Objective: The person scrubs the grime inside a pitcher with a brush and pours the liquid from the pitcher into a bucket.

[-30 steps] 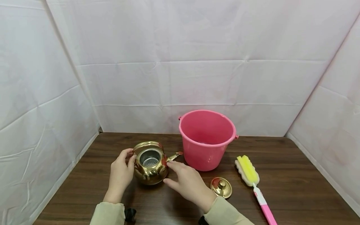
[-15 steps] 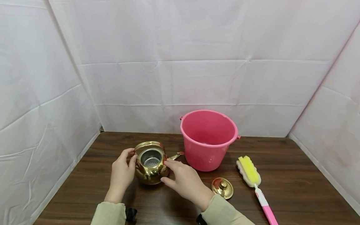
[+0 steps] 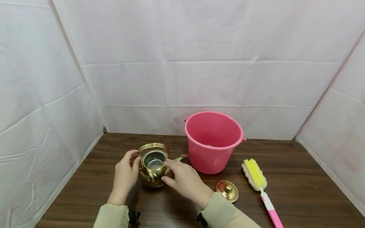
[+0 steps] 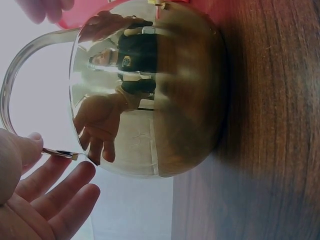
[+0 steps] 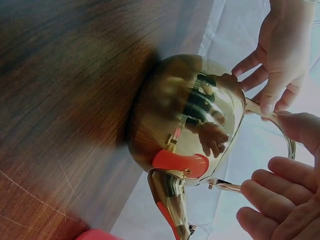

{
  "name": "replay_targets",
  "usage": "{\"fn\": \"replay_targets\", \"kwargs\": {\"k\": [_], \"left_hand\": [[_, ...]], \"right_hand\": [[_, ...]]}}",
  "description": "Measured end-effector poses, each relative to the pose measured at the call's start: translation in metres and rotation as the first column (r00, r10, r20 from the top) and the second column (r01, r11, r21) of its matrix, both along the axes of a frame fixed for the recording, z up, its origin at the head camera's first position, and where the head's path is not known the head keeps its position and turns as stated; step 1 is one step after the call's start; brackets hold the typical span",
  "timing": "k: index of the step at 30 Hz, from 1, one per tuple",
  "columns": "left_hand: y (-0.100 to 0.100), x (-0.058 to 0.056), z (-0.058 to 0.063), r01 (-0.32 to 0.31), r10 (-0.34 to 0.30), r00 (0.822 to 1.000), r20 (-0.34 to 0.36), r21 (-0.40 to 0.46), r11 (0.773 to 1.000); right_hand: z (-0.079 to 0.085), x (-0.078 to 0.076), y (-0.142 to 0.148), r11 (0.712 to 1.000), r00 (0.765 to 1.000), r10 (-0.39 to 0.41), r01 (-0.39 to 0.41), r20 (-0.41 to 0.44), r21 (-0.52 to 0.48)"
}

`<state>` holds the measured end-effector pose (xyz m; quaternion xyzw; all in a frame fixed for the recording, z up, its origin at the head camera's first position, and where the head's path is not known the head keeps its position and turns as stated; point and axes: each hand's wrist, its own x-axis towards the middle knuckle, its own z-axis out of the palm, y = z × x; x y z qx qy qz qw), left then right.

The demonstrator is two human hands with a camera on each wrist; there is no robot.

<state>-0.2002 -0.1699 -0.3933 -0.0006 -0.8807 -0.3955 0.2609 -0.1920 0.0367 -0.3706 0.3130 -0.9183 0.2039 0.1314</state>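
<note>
A shiny gold teapot (image 3: 154, 177) stands upright and lidless on the table, its arched handle (image 4: 30, 50) raised. Inside its mouth shows a perforated metal strainer (image 3: 155, 163). My left hand (image 3: 125, 174) pinches the handle's left foot between thumb and finger, the other fingers loosely spread. My right hand (image 3: 189, 182) hovers by the teapot's right side with relaxed fingers, close to the handle; whether it touches cannot be told. The spout (image 5: 172, 200) points right, toward the bucket. Apart on the table lies the gold knobbed lid (image 3: 227, 191).
A pink bucket (image 3: 211, 158) stands behind and right of the teapot, near the spout tip. Farther right lies a sponge brush (image 3: 255, 174) with a yellow and white head and a pink handle. White cloth walls (image 3: 199, 82) border the dark wooden table (image 3: 299, 183).
My right hand has shifted slightly left, from beside the spout toward the teapot's mouth. The left hand keeps its hold, and the head view has turned a little left.
</note>
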Motion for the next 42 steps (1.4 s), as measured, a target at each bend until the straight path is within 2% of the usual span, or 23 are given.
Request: {"fn": "replay_targets", "kwargs": {"k": [9,23,42], "left_hand": [[0.000,-0.001,-0.001,0.005,-0.005,1.000,-0.016,-0.004,1.000],[0.000,0.001,0.004,0.010,-0.010,1.000,0.013,-0.001,1.000],[0.000,0.000,0.003,0.016,-0.016,1.000,0.009,-0.005,1.000]], "right_hand": [[0.002,-0.004,-0.005,1.000,0.999,-0.003,0.002,0.035,0.018],[0.000,-0.010,-0.013,1.000,0.996,-0.002,0.001,0.086,0.016],[-0.001,-0.016,-0.029,0.999,0.999,0.013,-0.015,0.043,0.045]]}}
